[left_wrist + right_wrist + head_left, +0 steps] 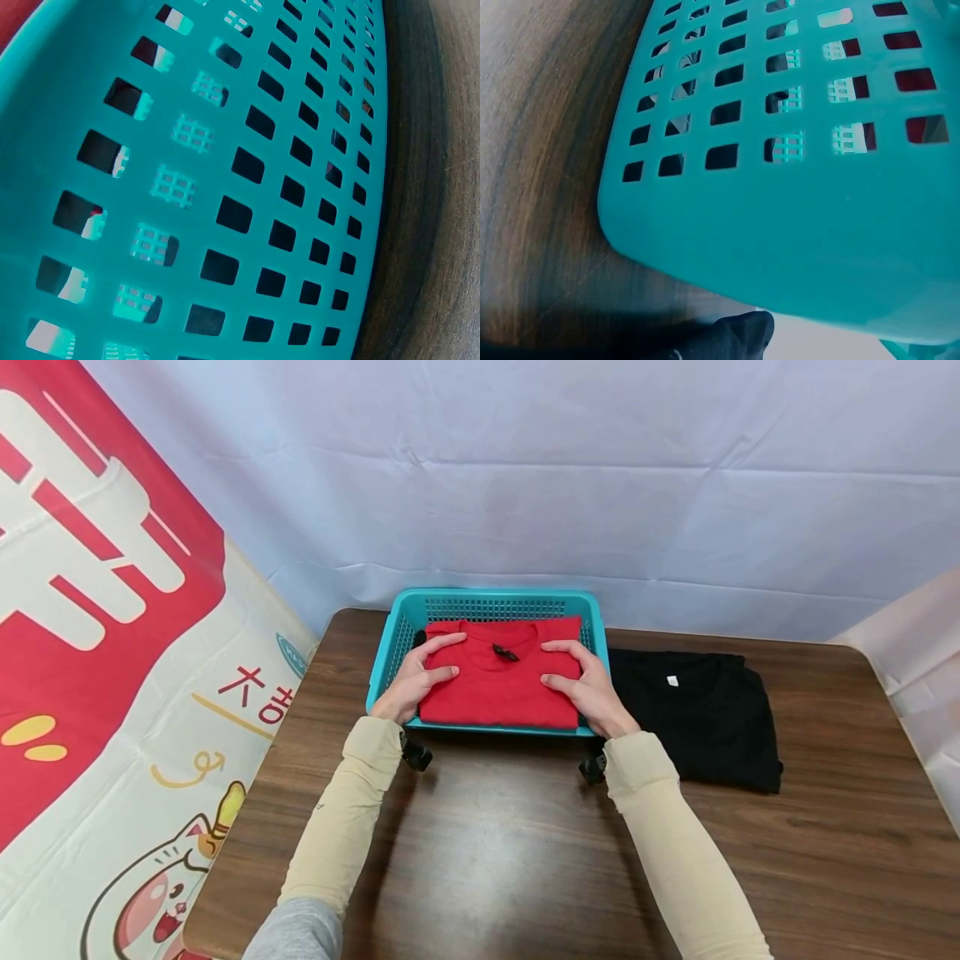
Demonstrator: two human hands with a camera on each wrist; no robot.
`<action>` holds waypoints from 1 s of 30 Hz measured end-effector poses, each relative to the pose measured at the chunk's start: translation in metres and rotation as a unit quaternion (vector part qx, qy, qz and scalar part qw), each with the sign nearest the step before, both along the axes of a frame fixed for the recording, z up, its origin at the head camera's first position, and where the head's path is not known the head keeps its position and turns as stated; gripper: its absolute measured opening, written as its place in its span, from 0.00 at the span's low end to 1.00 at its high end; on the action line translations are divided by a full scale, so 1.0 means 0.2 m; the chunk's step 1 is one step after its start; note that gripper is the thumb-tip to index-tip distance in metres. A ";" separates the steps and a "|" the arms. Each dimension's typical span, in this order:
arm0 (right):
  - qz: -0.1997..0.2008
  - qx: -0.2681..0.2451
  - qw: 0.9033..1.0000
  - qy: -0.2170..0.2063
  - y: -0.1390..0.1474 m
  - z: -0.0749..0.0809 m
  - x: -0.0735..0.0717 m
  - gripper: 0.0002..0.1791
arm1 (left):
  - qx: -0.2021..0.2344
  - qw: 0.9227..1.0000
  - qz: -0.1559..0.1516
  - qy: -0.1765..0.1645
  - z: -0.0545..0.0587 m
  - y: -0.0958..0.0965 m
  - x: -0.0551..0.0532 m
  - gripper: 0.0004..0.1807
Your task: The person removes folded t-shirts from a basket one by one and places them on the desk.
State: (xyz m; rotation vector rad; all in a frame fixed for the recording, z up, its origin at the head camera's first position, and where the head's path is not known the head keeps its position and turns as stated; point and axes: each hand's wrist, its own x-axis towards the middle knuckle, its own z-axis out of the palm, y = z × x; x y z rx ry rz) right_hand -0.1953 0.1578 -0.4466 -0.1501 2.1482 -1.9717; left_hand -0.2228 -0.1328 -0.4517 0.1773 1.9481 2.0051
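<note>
A folded red T-shirt (498,689) lies level at the top of a turquoise plastic basket (487,593), collar toward the back, with a small dark mark inside the neck. My left hand (420,674) holds its left side, thumb and forefinger spread over the cloth. On the opposite side my right hand (588,685) holds it the same way; the other fingers of both hands are mostly hidden. A bit of black cloth (419,638) shows by the basket's left wall. Both wrist views look at the basket's perforated side (247,165), with red showing through upper holes in the right one.
A folded black T-shirt (697,718) with a white neck label lies right of the basket on the brown wooden table (495,843). A pale cloth backdrop (525,485) hangs behind, and a printed red and white banner (97,610) stands at the left.
</note>
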 end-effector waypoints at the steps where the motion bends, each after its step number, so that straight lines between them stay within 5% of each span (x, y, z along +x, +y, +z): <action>1: 0.001 -0.001 1.000 0.002 0.00 0.00 0.00 0.28 | 0.003 1.000 0.000 0.002 0.00 0.00 0.00 0.30; 30: 0.016 0.016 1.000 0.001 0.00 -0.01 -0.02 0.33 | 0.004 1.000 -0.003 0.005 -0.01 0.00 -0.02 0.31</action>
